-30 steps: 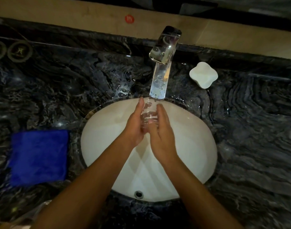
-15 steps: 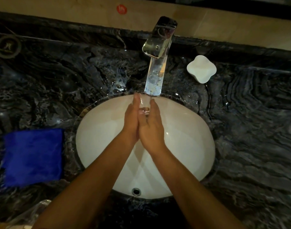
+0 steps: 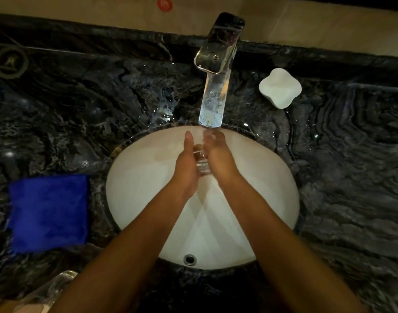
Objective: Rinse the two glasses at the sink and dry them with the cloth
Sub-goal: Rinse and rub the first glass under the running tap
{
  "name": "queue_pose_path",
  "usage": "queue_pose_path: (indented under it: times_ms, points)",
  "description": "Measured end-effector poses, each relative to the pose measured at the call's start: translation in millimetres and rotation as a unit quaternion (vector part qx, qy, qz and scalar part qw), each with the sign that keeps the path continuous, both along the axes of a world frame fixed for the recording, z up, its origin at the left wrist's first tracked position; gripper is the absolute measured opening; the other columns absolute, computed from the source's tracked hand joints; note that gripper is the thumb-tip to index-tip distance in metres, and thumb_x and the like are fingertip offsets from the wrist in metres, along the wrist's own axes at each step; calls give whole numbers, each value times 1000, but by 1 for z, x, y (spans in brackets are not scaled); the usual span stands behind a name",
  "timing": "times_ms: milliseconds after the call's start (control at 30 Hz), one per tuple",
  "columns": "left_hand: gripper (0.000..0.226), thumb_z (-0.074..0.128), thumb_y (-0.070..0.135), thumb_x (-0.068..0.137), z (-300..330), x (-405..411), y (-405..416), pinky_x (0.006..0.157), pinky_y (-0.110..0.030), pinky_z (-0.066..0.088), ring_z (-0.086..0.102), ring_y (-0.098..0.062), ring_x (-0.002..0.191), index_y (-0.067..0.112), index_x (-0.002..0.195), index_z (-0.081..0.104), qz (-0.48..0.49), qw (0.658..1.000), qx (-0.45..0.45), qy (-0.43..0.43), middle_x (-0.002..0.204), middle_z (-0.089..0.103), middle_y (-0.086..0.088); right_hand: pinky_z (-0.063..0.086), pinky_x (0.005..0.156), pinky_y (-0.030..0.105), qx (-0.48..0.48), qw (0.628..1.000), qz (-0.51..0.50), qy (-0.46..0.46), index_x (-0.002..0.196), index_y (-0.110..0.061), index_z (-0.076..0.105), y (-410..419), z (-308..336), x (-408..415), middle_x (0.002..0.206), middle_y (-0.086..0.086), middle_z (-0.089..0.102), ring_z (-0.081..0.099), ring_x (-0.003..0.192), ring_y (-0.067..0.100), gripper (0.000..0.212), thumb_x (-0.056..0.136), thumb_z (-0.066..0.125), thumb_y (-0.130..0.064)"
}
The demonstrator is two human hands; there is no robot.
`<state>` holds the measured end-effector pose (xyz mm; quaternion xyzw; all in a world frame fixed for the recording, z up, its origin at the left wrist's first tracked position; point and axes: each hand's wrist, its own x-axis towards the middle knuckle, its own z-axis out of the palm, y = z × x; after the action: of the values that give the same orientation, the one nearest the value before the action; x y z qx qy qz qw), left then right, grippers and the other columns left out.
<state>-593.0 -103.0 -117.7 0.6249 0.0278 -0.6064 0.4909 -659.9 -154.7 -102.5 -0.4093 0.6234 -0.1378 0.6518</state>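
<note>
A small clear glass (image 3: 201, 160) is sandwiched between the two palms over the white oval basin (image 3: 137, 188), just below the mouth of the chrome tap (image 3: 218, 68). Only a narrow strip of the glass shows between the hands: it is transparent and wet, catches pale highlights, and the basin shows through it; its rim and base cannot be made out. The left hand (image 3: 185, 164) presses against one side with its fingers straight and held together, tips pointing toward the tap. The right hand (image 3: 219, 158) presses the other side the same way, fingers together, its tips directly under the spout. A second clear glass (image 3: 54, 288) stands on the dark veined stone counter (image 3: 351, 177) at the near left of the basin, partly cut off by the left forearm. The folded blue cloth (image 3: 49, 212) lies flat on the counter just left of the basin. A white four-lobed dish (image 3: 280, 88) sits right of the tap.
</note>
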Motion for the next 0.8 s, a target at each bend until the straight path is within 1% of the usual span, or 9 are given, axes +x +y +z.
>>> queue_pose_path:
  times_ms: [100,167,267,333,400,467,533,667,800]
  points:
    - [50,41,60,106,-3,4,-4,81,-34,58,79,-16,93,20,109,72,47,999,-1,22,105,81,-5,40,109,29,-122,983,118,70,164,-25,21,31,5,0,162,2,42,50,139,19,65,107,50,-38]
    - [50,44,58,106,-5,5,-6,86,-39,58,75,-25,106,16,125,65,60,998,2,13,121,74,-14,33,107,22,-165,971,149,88,166,-25,15,39,6,-8,167,0,33,44,143,17,67,109,47,-39]
    - [50,43,62,104,-4,13,-7,76,-36,62,78,-22,94,19,122,61,35,999,16,17,106,80,-8,43,108,27,-166,972,150,66,163,-31,26,30,10,-17,163,-5,42,53,136,12,64,106,54,-42]
    - [56,39,66,103,-1,19,-6,71,-35,62,79,-19,90,21,124,65,-9,999,13,39,101,81,-4,49,91,15,-137,980,136,41,157,-32,41,18,13,-15,130,-20,69,66,109,-1,59,102,60,-43]
    - [59,37,67,104,1,19,-4,85,-46,63,77,-22,97,21,122,69,-54,998,10,26,105,80,-6,52,79,17,-105,986,119,54,141,-28,59,0,13,-12,96,-24,73,71,92,1,44,99,63,-41]
    - [58,42,65,103,2,18,1,96,-55,59,76,-32,98,16,117,69,-73,997,17,16,104,80,-14,55,92,35,-69,989,108,78,130,-18,67,-13,9,-9,111,-4,76,71,108,22,40,96,62,-39]
    - [65,48,65,101,1,19,1,92,-53,62,77,-35,98,6,121,67,-93,995,37,-24,108,77,-23,53,97,40,-68,990,85,94,129,-19,68,-13,10,-11,122,5,74,68,112,26,42,94,61,-40]
    - [52,64,55,97,-3,33,-5,96,-44,61,78,-27,97,5,108,75,-130,981,38,-139,103,80,-14,54,86,35,-54,995,19,79,114,-24,72,-2,8,-18,111,2,74,70,102,23,31,93,57,-41]
    - [50,71,44,96,-3,34,-1,80,-39,64,78,-29,98,1,121,65,-85,992,-18,-93,103,81,-8,60,92,55,5,1000,-2,23,96,-23,80,-9,4,-27,94,8,80,76,94,33,23,87,64,-36]
